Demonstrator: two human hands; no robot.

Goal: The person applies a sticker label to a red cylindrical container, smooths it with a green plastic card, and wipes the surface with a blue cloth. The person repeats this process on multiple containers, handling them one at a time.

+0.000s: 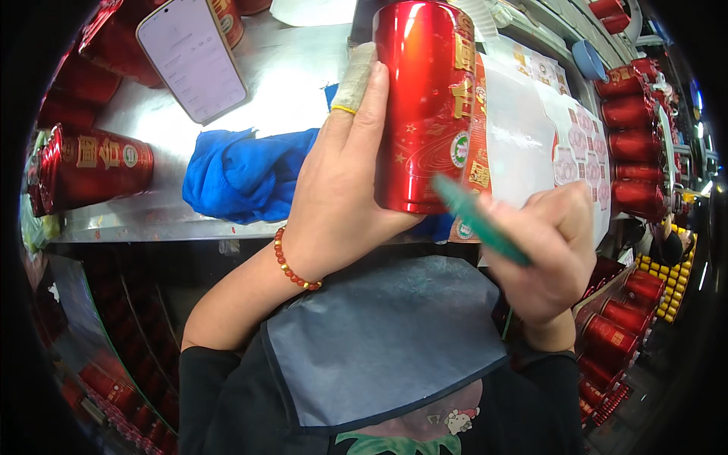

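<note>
A glossy red cylindrical canister with gold lettering and a small round green emblem lies on the table, its lower end toward me. My left hand holds it along its left side, the fingers stretched up its wall and the thumb near its lower end. One finger wears a pale cover with a yellow band. In my closed right hand is a flat green scraper-like tool, smeared by motion. Its tip points to the canister's lower right, beside the emblem; whether they touch I cannot tell. Red printed label film shows along the canister's right side.
A crumpled blue cloth sits left of my left hand. Farther left are a red canister and a lit phone. Printed sticker sheets cover the right side. Stacked canisters stand beyond them. A grey apron covers my lap.
</note>
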